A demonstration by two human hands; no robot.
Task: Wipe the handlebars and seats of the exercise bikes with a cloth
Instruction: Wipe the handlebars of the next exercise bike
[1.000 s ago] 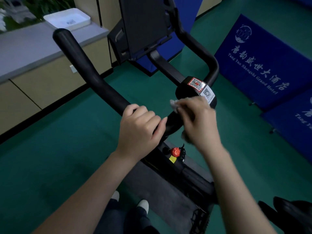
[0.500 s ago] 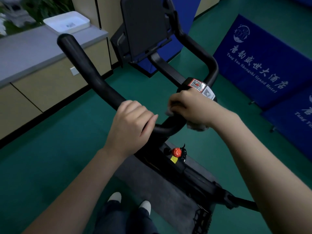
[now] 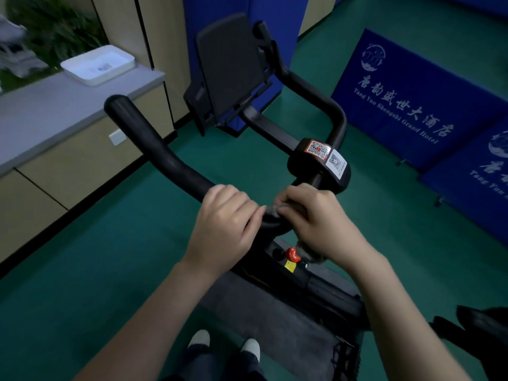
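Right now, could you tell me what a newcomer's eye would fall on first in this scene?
Two bare hands meet at the picture's centre on the black handlebar: the left hand grips it bare, while the right hand presses a grey cloth onto it. Next come the blue hotel banners on the green floor at right, and the small red knob just below the hands.

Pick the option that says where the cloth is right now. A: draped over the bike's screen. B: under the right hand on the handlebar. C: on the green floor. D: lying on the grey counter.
B: the right hand presses the grey cloth against the handlebar, beside the left hand.
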